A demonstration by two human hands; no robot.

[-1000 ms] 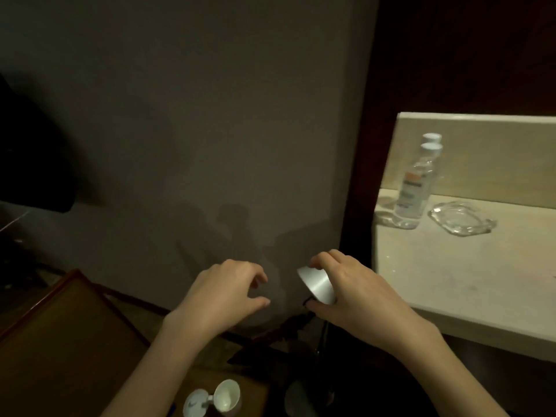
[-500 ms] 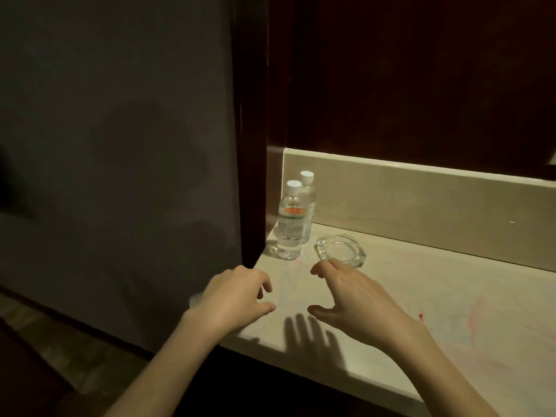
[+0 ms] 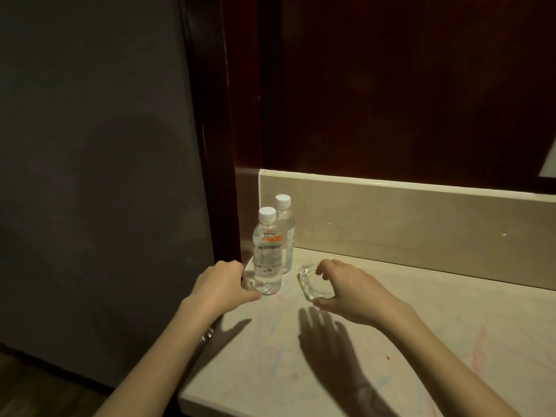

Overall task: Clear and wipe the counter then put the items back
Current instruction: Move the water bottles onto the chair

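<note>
Dark grey wall panel (image 3: 99, 176) fills the left; dark red-brown wood panel (image 3: 406, 85) fills the back above a beige backsplash (image 3: 421, 218). Desk (image 3: 406, 341): pale stone top, faint pink and blue streaks on it, small red spot near the right side, shadows of both hands cast across the front.

Two clear water bottles stand upright in the back-left corner, white caps on. Front bottle (image 3: 267, 254) has an orange-and-green label; rear bottle (image 3: 284, 227) sits just behind it, partly hidden, touching or nearly so: cannot tell which.

Left hand (image 3: 222, 285): fingers curled at the base of the front bottle, thumb right at its bottom edge. Contact looks likely but a firm grip cannot be confirmed.

Right hand (image 3: 355, 291): fingers and thumb arched around the glass ashtray (image 3: 314, 284), thumb at its near edge, fingertips at its far rim. Ashtray sits on the desk just right of the bottles.
</note>
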